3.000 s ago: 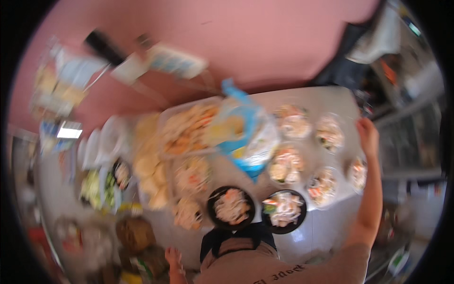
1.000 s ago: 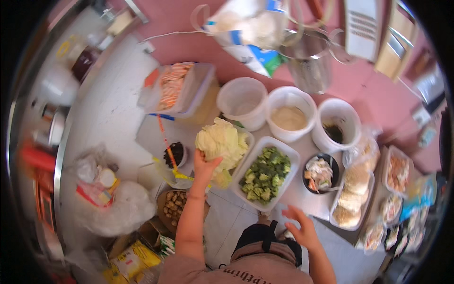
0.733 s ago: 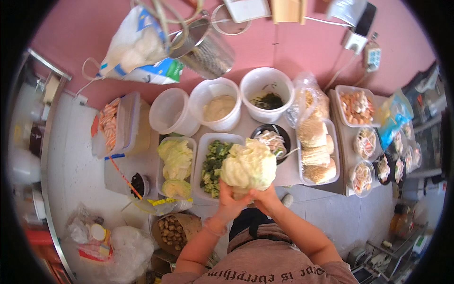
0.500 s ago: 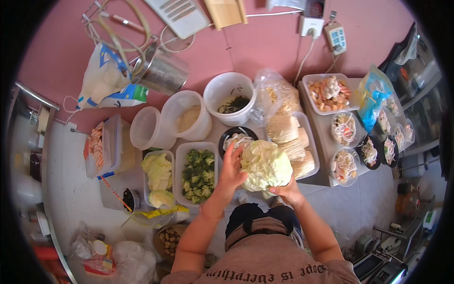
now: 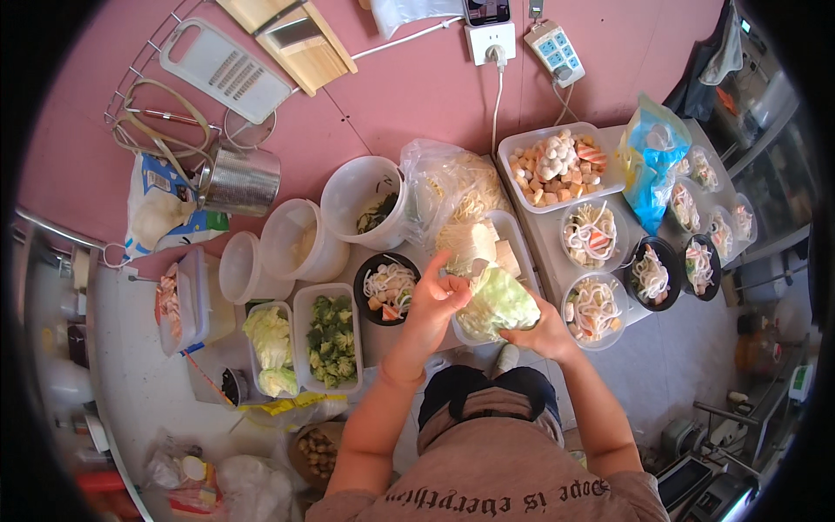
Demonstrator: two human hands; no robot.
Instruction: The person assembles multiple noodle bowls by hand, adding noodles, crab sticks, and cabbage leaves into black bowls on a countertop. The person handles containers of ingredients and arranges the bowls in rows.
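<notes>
A pale green cabbage (image 5: pixel 497 306) is held up in front of me between both hands. My right hand (image 5: pixel 544 331) is wrapped round its lower right side, thumb toward me. At its left edge, my left hand (image 5: pixel 437 300) has the thumb and fingers bent against the leaves; one finger points up. Whether a single leaf is pinched there is hard to see. Behind the cabbage, and partly covered by it, a clear tray (image 5: pixel 532 271) contains pale, stringy bundles. Left of my left hand stands a black bowl (image 5: pixel 358 291) of thick white noodles and other pieces.
Tubs of broccoli (image 5: pixel 330 339) and cabbage leaves (image 5: pixel 270 339) stand to the left, with white buckets (image 5: pixel 300 239) behind. On the right are a tub of mixed cubes and balls (image 5: pixel 557 167), several filled bowls (image 5: pixel 594 309) and a blue-yellow bag (image 5: pixel 651 165). A power strip (image 5: pixel 554 54) hangs above.
My view has shifted to the right. The cabbage has been turned in my hands and shows a different side. My left fingers, spread beside it before, are now bent in against its edge.
</notes>
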